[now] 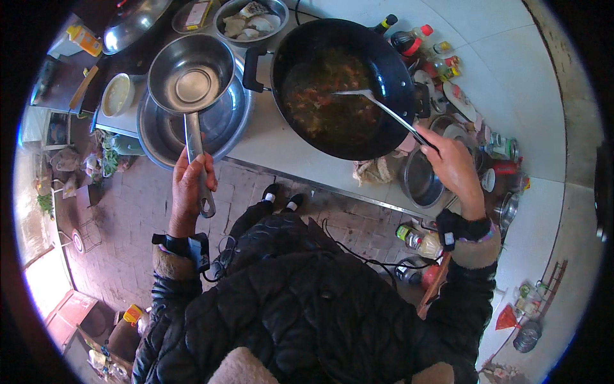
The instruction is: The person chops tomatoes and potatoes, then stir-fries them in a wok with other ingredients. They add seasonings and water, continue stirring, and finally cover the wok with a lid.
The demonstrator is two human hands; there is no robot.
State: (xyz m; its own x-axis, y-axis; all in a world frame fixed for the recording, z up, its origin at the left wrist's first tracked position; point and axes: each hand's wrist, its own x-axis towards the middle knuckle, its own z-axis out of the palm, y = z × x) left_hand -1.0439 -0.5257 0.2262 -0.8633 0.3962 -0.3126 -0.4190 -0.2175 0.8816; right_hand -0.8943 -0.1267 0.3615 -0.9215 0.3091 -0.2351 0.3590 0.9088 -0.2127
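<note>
My left hand (pixel 193 175) is closed around the handle of a metal ladle-like dipper (pixel 192 74), its bowl empty and held over a wide metal basin (pixel 223 129). With my right hand (pixel 451 163) I grip the dark handle of a metal spatula (pixel 393 115). The spatula's blade dips into a black two-handled wok (pixel 331 149), where brownish liquid with reddish bits (pixel 331 96) lies. Behind the basin, a metal bowl (pixel 217 17) holds pale chunks of food, perhaps fish.
Several sauce bottles (pixel 417 38) line the wall behind the wok. A metal pot (pixel 422 180) and a crumpled cloth (pixel 373 171) are by the counter's right front edge. At the left stand a bowl of pale liquid (pixel 117 96) and a large metal lid (pixel 134 24). A cable (pixel 364 259) hangs near my body.
</note>
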